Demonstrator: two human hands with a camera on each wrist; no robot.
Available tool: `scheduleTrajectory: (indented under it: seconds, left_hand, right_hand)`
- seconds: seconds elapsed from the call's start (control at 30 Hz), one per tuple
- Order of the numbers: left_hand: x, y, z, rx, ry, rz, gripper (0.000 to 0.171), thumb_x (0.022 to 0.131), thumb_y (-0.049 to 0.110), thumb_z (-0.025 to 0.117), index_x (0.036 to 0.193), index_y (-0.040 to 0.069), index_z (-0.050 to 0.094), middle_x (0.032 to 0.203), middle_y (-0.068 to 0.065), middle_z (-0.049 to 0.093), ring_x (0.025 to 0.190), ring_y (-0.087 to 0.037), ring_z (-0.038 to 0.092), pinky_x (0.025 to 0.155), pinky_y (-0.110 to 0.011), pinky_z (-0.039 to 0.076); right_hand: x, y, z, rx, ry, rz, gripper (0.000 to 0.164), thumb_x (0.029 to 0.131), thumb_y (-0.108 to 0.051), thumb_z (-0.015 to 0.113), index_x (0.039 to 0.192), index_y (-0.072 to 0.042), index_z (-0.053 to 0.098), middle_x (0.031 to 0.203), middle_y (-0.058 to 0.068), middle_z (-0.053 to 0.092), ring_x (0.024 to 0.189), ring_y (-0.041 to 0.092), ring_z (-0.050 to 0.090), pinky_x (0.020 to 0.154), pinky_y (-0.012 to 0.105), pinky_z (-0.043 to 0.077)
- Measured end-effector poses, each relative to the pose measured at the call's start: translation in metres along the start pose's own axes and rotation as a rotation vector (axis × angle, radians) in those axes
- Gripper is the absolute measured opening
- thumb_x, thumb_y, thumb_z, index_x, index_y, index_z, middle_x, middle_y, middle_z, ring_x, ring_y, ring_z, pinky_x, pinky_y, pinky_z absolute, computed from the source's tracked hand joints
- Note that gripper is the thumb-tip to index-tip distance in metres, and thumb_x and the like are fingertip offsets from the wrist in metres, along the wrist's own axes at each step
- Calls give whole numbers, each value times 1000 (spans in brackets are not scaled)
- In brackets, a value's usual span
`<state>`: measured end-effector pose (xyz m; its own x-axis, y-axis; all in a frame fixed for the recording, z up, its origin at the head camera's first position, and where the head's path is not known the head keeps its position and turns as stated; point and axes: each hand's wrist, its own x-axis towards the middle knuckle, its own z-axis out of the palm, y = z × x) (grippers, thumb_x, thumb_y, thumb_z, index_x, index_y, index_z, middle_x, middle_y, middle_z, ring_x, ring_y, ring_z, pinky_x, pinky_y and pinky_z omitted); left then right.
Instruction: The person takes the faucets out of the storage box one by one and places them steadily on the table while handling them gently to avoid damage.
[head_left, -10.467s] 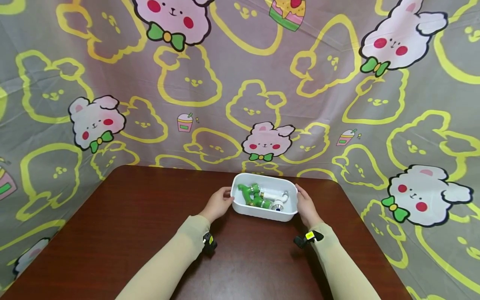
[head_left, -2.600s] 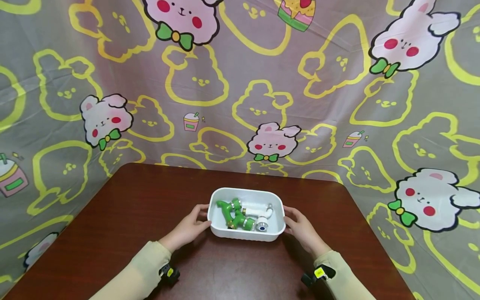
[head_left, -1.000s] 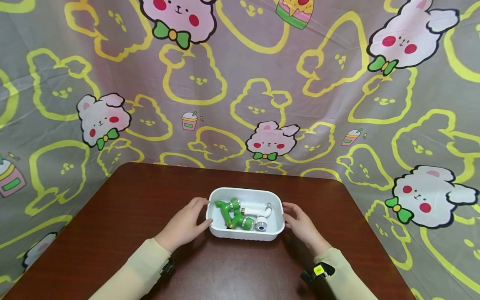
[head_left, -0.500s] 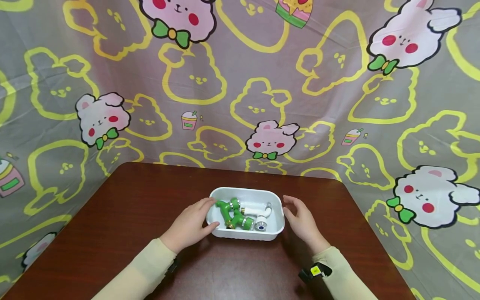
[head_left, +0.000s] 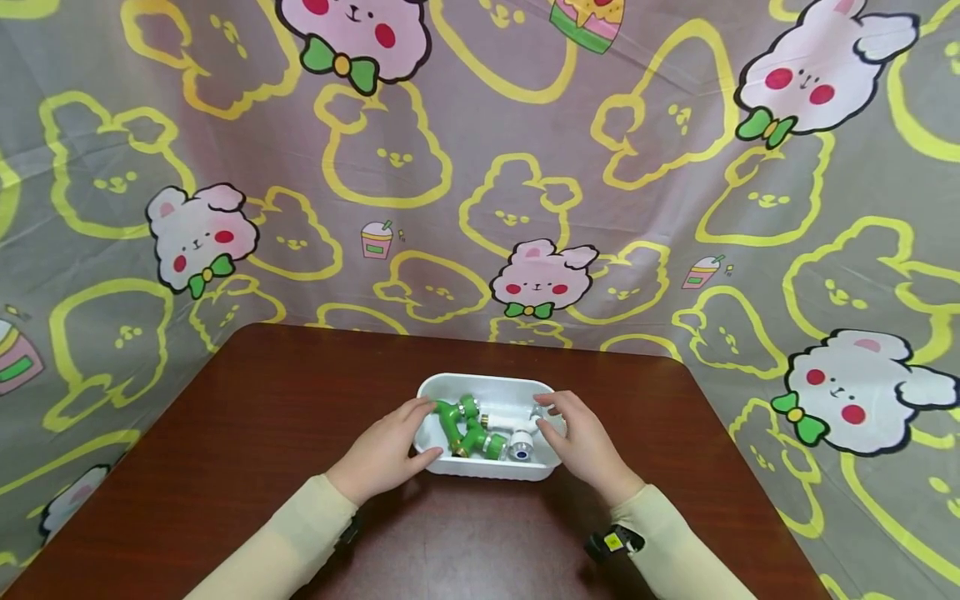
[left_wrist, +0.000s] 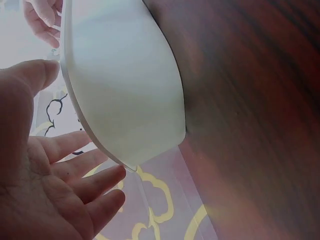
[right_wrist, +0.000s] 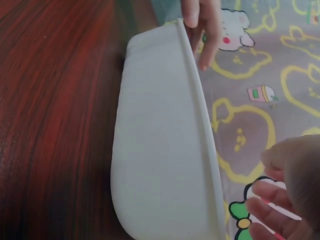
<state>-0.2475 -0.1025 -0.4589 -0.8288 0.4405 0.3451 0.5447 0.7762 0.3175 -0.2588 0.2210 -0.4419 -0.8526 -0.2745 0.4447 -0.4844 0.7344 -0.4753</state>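
A white oblong tray (head_left: pixel 495 471) stands on the table with green tap pieces (head_left: pixel 452 423) at its left. At its right lies a white tap (head_left: pixel 504 423) with a brass thread and a clear knob end (head_left: pixel 521 447) bearing a blue dot. My left hand (head_left: pixel 384 452) reaches over the left rim, fingers spread close to the green pieces. Above the right end, my right hand (head_left: pixel 588 440) hovers with loosely bent fingers over the white tap, partly hiding it. In the left wrist view the left hand (left_wrist: pixel 55 170) is beside the tray's outer wall (left_wrist: pixel 120 85), its fingers apart.
The dark brown wooden table (head_left: pixel 300 392) extends around the tray on every side. Behind it and along both sides hangs a grey curtain (head_left: pixel 420 150) printed with yellow outlines and rabbits.
The tray has come nearer and left since the oldest frame. Both hands have let go of its ends and moved inward over the rims, the right one most recently.
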Motion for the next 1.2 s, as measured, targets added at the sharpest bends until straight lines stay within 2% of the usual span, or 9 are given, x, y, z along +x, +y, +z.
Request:
scheduleTrajectory:
  seconds: [0.2,0.37,0.57,0.77,1.2]
  left_hand:
    - [1,0,2,-2,-4,2,71,91,38,79,144,-1,53,147,-22,55,133,-36,58,110,-48,48]
    - [0,0,2,-4,7,10,70,90,37,80,144,-1,54,146,-22,55,133,-36,58,110,-48,48]
    - [0,0,2,-10,21,26,69,90,35,81,142,-1,55,144,-23,57,131,-37,59,108,-49,49]
    - [0,0,2,-2,17,20,69,90,36,80,143,0,54,145,-23,56,132,-37,59,109,-49,49]
    - [-1,2,1,0,-23,-21,74,92,39,78,146,-3,50,150,-27,51,135,-39,56,110,-49,48]
  right_hand:
    - [2,-10,2,-108,-133,-128,26,91,-8,78,116,-12,73,112,0,68,98,19,69,86,38,59]
    - [4,-13,0,-180,-261,-252,25,90,-8,80,114,-13,74,109,2,68,98,17,67,88,36,59]
    - [8,-14,-4,-221,-382,-302,24,90,-7,79,112,-14,75,109,-2,68,101,13,66,87,32,58]
    - [11,-14,-5,-253,-443,-317,26,88,-7,81,112,-14,76,110,-2,66,102,13,64,88,31,57]
    - [19,-11,-7,-347,-503,-366,40,79,-5,89,114,-19,76,116,-1,68,107,18,65,95,36,57]
